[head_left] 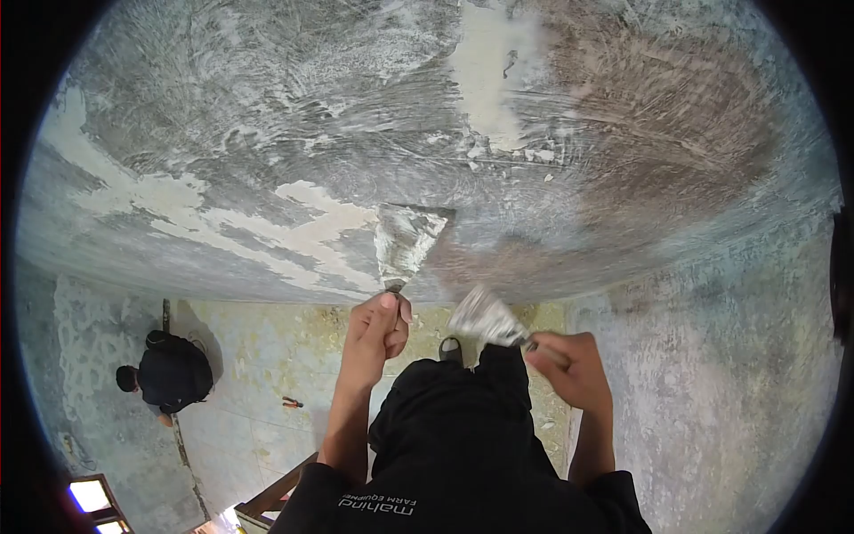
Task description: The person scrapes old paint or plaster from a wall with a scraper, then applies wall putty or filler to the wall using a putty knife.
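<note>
My left hand (381, 331) is closed round the handle of a putty knife (405, 245), whose broad blade, smeared with pale putty, lies against the wall (516, 209). In my right hand (574, 367) is a second putty knife (487, 319). Its coated blade points up and left, is smeared by motion and appears apart from the wall. White putty patches (329, 218) spread left of the first blade. Another pale patch (485, 76) runs down from the top, with ragged crumbs at its lower end.
At the lower left a person in dark clothes (176, 372) crouches near a wall. An orange-handled tool (292, 403) lies on the stained floor (267, 356). A wooden frame (276, 489) stands behind my left arm. A mottled side wall (712, 383) rises at the right.
</note>
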`<state>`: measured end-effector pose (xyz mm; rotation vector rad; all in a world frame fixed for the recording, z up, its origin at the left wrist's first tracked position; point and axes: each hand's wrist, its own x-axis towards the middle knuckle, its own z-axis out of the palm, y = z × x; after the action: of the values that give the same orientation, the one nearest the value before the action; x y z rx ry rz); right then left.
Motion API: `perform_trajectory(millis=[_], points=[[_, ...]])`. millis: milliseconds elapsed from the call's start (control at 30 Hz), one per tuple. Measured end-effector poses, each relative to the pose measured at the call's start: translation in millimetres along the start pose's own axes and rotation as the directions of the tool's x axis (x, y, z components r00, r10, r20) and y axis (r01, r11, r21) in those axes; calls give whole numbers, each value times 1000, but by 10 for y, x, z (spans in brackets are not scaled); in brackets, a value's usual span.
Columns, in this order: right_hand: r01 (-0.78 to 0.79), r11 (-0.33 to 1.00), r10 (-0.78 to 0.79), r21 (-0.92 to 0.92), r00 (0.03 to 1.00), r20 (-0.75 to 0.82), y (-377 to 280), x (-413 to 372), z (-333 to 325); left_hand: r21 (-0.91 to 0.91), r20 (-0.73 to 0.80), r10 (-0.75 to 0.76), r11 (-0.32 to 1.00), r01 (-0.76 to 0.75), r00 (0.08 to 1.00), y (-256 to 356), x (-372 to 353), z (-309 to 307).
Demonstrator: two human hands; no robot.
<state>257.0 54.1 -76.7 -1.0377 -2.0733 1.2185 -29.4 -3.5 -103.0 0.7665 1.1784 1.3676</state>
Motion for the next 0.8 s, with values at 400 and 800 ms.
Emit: perform_trajectory(millis=[400, 800], points=[[-257, 872, 312, 416, 948, -69, -226, 76, -75, 110, 218, -4, 994, -20, 976, -59, -75, 39], [-295, 923, 277, 248, 955, 106, -92, 165, -57, 566, 400, -128, 813, -135, 908, -133, 104, -232]])
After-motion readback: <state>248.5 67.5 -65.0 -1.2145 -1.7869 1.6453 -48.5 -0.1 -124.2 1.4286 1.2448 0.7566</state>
